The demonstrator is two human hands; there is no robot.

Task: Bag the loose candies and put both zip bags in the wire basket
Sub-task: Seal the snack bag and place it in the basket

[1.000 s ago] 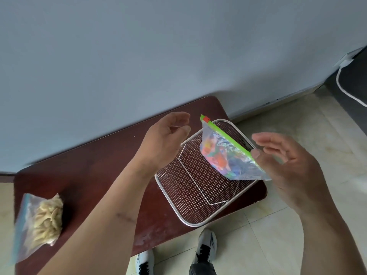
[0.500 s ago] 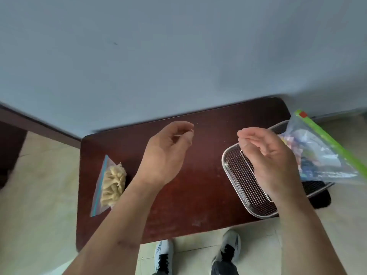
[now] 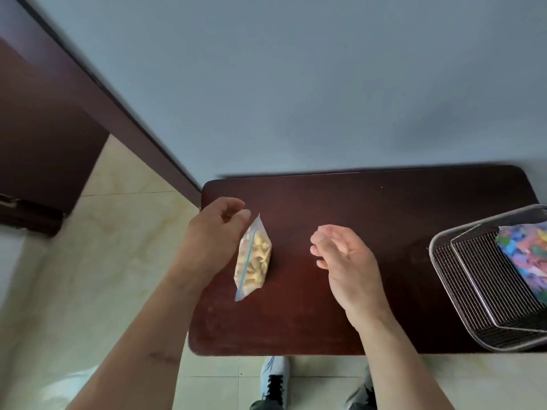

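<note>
A zip bag of pale yellow candies (image 3: 254, 258) with a blue seal lies on the dark wooden table (image 3: 370, 208), left of centre. My left hand (image 3: 214, 232) hovers just left of it, fingers curled, holding nothing. My right hand (image 3: 343, 258) floats over the table's middle, to the right of that bag, loosely open and empty. At the right edge, the wire basket (image 3: 461, 294) holds the zip bag of colourful candies (image 3: 527, 255), partly cut off by the frame.
The table stands against a grey-blue wall (image 3: 296, 84). A dark wooden door (image 3: 44, 128) is at the left. Beige tiled floor (image 3: 103, 261) surrounds the table. My shoes (image 3: 275, 380) show below the table's near edge.
My right hand let go of the colourful bag, which now lies in the basket, and moved left over the table. The view swung left. My left hand came beside the yellow candy bag.
</note>
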